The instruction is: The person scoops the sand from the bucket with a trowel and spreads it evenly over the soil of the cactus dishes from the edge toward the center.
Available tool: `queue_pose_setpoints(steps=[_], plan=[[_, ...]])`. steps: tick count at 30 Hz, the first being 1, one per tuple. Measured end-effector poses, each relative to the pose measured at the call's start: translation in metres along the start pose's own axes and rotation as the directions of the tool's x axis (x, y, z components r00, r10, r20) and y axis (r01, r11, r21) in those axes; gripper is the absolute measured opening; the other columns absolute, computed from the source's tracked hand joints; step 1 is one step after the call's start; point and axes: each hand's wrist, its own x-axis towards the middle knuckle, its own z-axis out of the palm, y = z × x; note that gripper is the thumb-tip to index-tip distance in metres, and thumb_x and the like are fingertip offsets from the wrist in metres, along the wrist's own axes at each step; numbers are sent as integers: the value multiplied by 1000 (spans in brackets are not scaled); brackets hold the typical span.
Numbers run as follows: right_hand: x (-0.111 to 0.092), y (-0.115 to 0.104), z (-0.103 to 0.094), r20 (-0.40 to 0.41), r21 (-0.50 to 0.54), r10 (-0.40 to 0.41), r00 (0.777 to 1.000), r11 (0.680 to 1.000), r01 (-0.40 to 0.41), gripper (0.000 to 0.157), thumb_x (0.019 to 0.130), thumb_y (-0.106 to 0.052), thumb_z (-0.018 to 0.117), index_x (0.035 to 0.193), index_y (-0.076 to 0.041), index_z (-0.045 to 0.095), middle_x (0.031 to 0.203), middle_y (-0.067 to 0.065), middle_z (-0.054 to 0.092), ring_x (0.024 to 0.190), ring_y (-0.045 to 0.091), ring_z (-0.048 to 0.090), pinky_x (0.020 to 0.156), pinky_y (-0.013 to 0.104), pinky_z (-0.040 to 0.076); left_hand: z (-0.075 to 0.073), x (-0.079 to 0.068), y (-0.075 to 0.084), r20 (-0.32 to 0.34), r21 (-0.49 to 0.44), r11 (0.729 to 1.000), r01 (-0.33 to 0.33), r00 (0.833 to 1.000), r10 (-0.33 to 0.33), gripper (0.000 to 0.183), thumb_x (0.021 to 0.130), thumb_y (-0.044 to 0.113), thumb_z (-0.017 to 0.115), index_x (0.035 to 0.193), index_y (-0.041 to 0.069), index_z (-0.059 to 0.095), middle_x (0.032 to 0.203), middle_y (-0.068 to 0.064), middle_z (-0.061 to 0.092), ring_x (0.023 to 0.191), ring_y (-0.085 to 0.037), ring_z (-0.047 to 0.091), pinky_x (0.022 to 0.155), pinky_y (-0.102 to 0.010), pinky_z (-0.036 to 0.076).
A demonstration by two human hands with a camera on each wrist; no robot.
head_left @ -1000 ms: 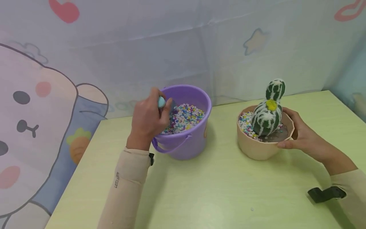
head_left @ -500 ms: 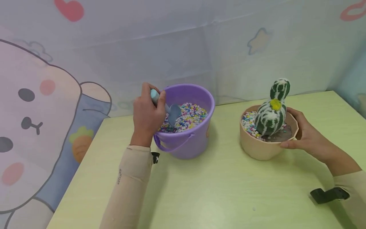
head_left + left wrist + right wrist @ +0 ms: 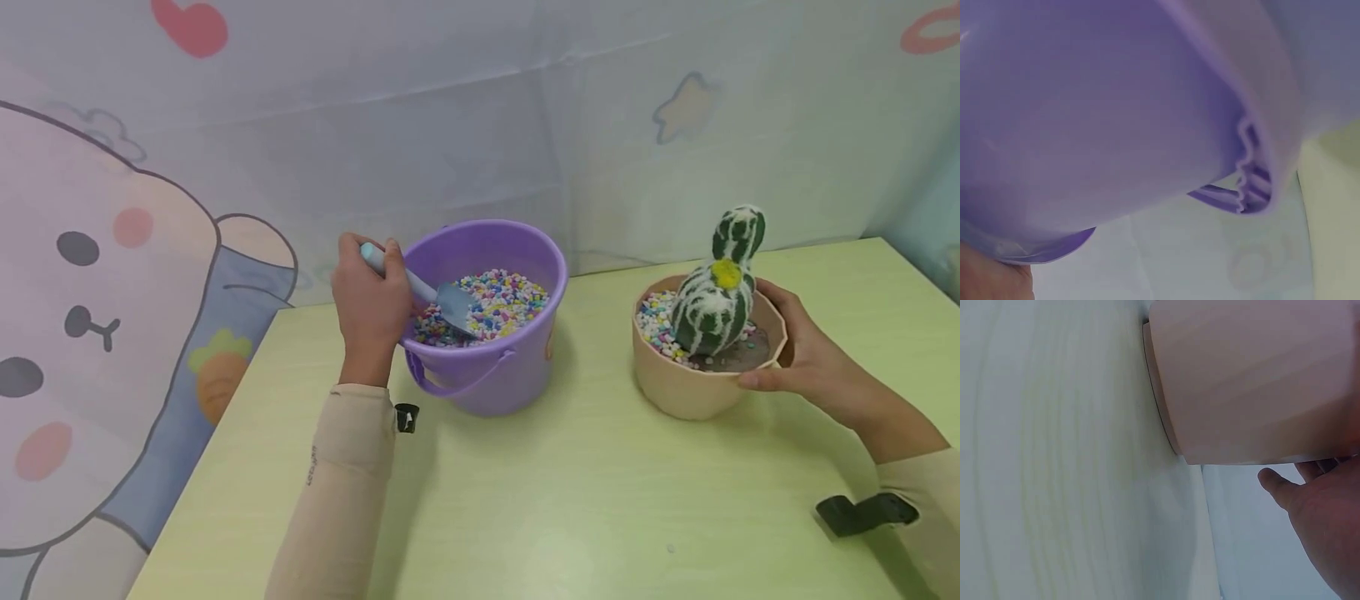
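Note:
My left hand (image 3: 370, 296) grips the light blue handle of a small shovel (image 3: 454, 305) at the left rim of a purple bucket (image 3: 501, 379). The shovel's grey-blue blade lies against the multicoloured pebbles (image 3: 510, 298) inside the bucket. On the right, my right hand (image 3: 813, 362) holds the rim of a beige faceted pot (image 3: 686, 392), thumb on the near side. A green and white cactus (image 3: 708, 317) with a yellow flower stands in the pot, with pebbles at its left and bare grey-brown fill at its right. The bucket wall fills most of the left wrist view.
Both containers stand on a pale yellow-green table (image 3: 570, 500). A cloth backdrop (image 3: 450, 125) with cartoon prints hangs directly behind it. The bucket's handle (image 3: 465, 385) hangs down at its front. A tiny pale bit (image 3: 671, 548) lies near the table's front.
My left hand has drawn back left with the shovel, tilting its handle lower, and the blade shows more above the pebbles. The right hand stays on the pot. The view has shifted slightly.

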Motion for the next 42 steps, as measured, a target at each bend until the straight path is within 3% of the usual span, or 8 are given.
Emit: queue_pose_setpoints(steps=[11,19,25,30,32,37,39,42], plan=[[-2,-1,0,4,-41,1,1000,999,0,101,87,8,66,156,-23,0,154,13,7,132,6,24,90,6,36,-9,3,-3,158,-153,988,36,987,-12,26,103,29,52,101,4,47,74,-15,58,43,-22,60,43,-33,57],[0,-1,0,5,-41,15,1000,999,-14,102,87,8,66,156,-24,-1,152,13,8,131,6,25,89,6,36,-15,8,-7,363,-359,927,108,931,32,18,102,14,56,104,1,44,92,-19,55,54,-23,66,59,-42,62],[1,1,1,6,-40,22,1000,999,-22,102,87,7,66,156,-24,-1,152,13,9,131,6,25,88,6,36,-13,10,-6,376,-391,900,191,926,-33,16,102,12,55,103,1,45,87,-18,55,53,-20,65,60,-35,62],[1,0,1,7,-47,14,1000,999,-14,101,87,7,66,156,-23,-1,152,13,8,130,4,26,88,6,35,-12,12,-5,361,-366,900,236,928,-97,19,103,19,53,104,3,44,81,-16,57,52,-20,65,58,-32,61],[1,0,1,5,-47,9,1000,999,-8,101,87,8,66,156,-23,-1,152,12,8,129,3,26,89,6,35,-11,12,-6,363,-326,920,216,927,-89,23,104,23,52,105,2,43,81,-17,59,53,-23,66,58,-32,61],[2,0,0,-15,-14,2,1000,1000,-2,102,83,10,68,155,-22,3,150,9,12,129,6,27,90,8,35,-7,11,-3,356,-79,992,94,933,-60,32,104,35,48,109,4,43,77,-15,65,56,-29,68,59,-35,59],[2,1,0,-20,11,-14,1000,1000,14,102,83,8,71,155,-22,4,149,7,13,128,8,27,91,8,35,-6,11,1,340,22,997,76,937,-79,35,103,38,48,109,4,43,74,-12,66,57,-29,68,60,-35,58],[2,4,0,-13,39,-53,999,998,53,102,84,2,74,155,-20,4,149,6,14,129,9,26,93,8,34,-4,12,6,327,101,989,108,935,-136,38,103,40,48,110,3,43,72,-11,67,58,-29,70,64,-36,59]])
